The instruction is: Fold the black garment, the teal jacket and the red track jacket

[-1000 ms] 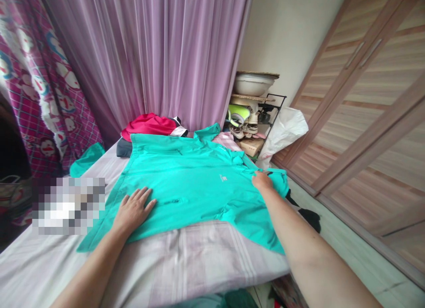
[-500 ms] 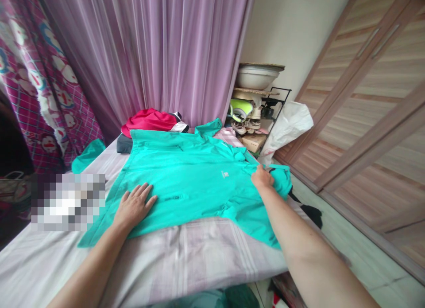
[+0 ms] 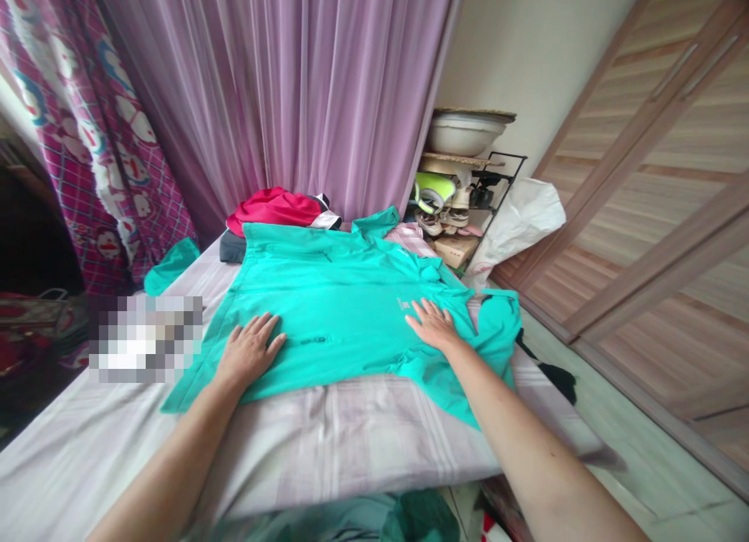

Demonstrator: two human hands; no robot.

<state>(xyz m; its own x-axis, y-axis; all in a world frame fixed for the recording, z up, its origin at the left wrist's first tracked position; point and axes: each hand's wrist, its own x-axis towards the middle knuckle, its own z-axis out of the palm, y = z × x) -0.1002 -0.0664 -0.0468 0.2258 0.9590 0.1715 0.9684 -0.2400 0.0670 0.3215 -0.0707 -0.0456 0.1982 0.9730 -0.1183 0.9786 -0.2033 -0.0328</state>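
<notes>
A turquoise zip jacket [image 3: 339, 300] lies spread out on the bed [image 3: 351, 441], its hem to the left and its collar end to the right. A small white logo shows on its chest, and a zipped pocket sits on the near side. My left hand [image 3: 251, 351] rests flat on the jacket near the hem, fingers spread. Flat on the chest beside the logo is my right hand [image 3: 431, 324], its fingers stretched out. One sleeve drapes toward the bed's near right edge. Neither hand grips the cloth.
Behind the jacket lie folded red and dark clothes [image 3: 275, 210]. A purple curtain [image 3: 304, 90] hangs behind the bed. Back right stand a shoe rack [image 3: 462, 191] topped by a white basin [image 3: 468, 134], a white bag [image 3: 520, 222] and a wooden wardrobe [image 3: 637, 175]. A blurred patch covers something at left.
My right hand has let go of the jacket's collar end and moved left, opening flat onto the chest. My left hand stays on the jacket near the hem. The view has shifted slightly.
</notes>
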